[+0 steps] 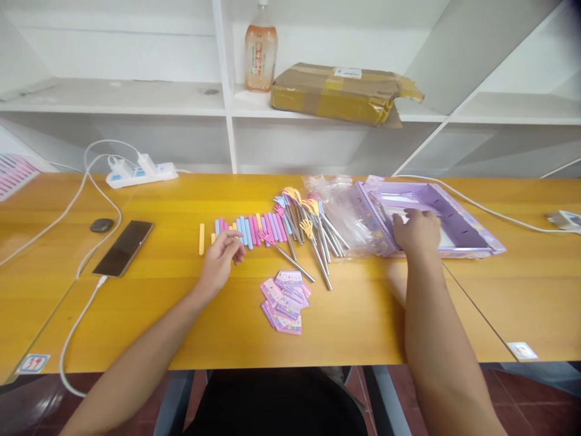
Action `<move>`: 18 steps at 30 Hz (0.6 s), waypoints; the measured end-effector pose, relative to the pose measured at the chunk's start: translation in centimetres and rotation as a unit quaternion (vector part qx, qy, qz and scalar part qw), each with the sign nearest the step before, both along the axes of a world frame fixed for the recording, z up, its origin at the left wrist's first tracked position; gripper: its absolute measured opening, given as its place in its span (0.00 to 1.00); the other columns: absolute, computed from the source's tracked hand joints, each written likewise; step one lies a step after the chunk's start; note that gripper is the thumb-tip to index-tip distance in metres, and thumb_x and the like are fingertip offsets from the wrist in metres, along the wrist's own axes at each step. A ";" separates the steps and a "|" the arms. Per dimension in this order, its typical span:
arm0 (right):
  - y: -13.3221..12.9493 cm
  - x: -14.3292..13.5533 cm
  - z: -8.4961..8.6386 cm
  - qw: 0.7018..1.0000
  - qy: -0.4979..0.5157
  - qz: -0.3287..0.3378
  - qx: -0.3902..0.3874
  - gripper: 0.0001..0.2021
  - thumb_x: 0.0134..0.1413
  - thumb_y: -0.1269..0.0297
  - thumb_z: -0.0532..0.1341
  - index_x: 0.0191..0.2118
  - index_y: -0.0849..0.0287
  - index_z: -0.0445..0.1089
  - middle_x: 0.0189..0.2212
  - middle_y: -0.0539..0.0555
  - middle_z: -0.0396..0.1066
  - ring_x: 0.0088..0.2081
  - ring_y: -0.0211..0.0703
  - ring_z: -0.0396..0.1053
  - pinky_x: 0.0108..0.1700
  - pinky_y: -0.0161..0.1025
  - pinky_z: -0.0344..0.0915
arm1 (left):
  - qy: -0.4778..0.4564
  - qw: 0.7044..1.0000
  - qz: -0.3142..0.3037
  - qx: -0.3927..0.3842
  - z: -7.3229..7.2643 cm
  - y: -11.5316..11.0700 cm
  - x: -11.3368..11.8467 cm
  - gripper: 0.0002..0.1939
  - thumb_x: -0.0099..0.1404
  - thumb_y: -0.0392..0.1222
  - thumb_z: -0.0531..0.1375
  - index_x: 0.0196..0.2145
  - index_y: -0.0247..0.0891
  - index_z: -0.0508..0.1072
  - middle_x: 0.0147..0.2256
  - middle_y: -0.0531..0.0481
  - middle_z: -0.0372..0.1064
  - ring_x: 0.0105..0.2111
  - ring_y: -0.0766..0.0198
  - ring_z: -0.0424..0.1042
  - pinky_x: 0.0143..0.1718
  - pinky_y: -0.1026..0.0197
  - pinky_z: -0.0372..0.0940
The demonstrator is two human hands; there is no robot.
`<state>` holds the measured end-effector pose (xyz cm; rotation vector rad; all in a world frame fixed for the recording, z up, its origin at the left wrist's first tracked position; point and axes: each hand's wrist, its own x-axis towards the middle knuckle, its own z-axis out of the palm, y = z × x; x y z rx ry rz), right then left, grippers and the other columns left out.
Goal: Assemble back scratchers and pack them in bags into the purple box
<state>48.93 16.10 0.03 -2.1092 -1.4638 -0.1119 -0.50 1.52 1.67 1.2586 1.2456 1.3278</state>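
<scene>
My left hand (pixel 222 257) hovers at the near edge of a row of coloured plastic tubes (pixel 248 231), loosely curled with gaps between the fingers and nothing seen in it. My right hand (pixel 418 231) reaches into a shallow purple cardboard box (pixel 476 242); its fingertips are hidden, so I cannot tell what they touch. Between the hands lies a pile of hand-shaped back scratchers (pixel 321 242) with metal rods. A pink one (pixel 285 251) lies apart, nearer the tubes. Below them is a loose stack of pink and purple printed cards (pixel 285 303).
Crumpled clear plastic bags (pixel 340 212) lie against the box's left side. To the left are a phone (pixel 124 248) on a white cable, a small black object (pixel 101 225) and a power strip (pixel 143 174). A bottle (pixel 261 57) and a taped parcel (pixel 336 94) stand on the shelf.
</scene>
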 end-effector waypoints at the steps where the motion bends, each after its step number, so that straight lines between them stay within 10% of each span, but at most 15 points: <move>1: -0.2 -0.5 0.4 0.999 -0.008 -0.006 0.035 0.14 0.64 0.61 0.57 0.46 0.63 0.76 0.47 0.77 0.72 0.49 0.63 0.64 0.51 0.54 0.55 | 0.050 0.998 0.032 0.019 0.4 0.2 -0.6 0.10 0.73 0.47 0.59 0.48 0.41 0.72 0.33 0.51 0.72 0.30 0.61 0.71 0.34 0.59 0.65; 3: -0.5 -1.9 1.1 0.996 -0.015 0.011 0.093 0.15 0.66 0.65 0.52 0.46 0.62 0.75 0.48 0.76 0.73 0.50 0.62 0.64 0.53 0.53 0.56 | 0.216 0.970 0.106 0.040 1.3 0.6 -2.1 0.10 0.74 0.44 0.57 0.49 0.41 0.71 0.39 0.45 0.74 0.36 0.55 0.74 0.40 0.54 0.67; 9: -1.5 -7.3 2.0 0.976 -0.012 0.195 0.101 0.10 0.65 0.61 0.55 0.37 0.57 0.72 0.37 0.61 0.75 0.39 0.51 0.69 0.44 0.44 0.61 | 0.622 0.749 0.214 -0.075 3.0 1.3 -6.3 0.16 0.76 0.42 0.52 0.55 0.31 0.70 0.55 0.25 0.70 0.54 0.35 0.74 0.48 0.44 0.69; 13: -2.3 -10.2 1.6 0.934 -0.031 0.355 -0.006 0.18 0.69 0.52 0.56 0.30 0.56 0.69 0.30 0.56 0.75 0.32 0.45 0.67 0.38 0.40 0.57 | 0.673 0.710 0.159 -0.130 2.1 1.8 -6.9 0.19 0.78 0.46 0.52 0.55 0.27 0.68 0.51 0.25 0.73 0.51 0.35 0.76 0.46 0.44 0.71; 18: -2.5 -12.4 0.7 0.911 -0.059 0.402 -0.075 0.24 0.67 0.43 0.59 0.27 0.56 0.66 0.27 0.53 0.74 0.28 0.41 0.64 0.33 0.39 0.51 | 0.692 0.694 0.129 -0.154 1.1 2.1 -6.6 0.15 0.75 0.40 0.53 0.53 0.27 0.68 0.49 0.28 0.75 0.47 0.41 0.80 0.45 0.50 0.72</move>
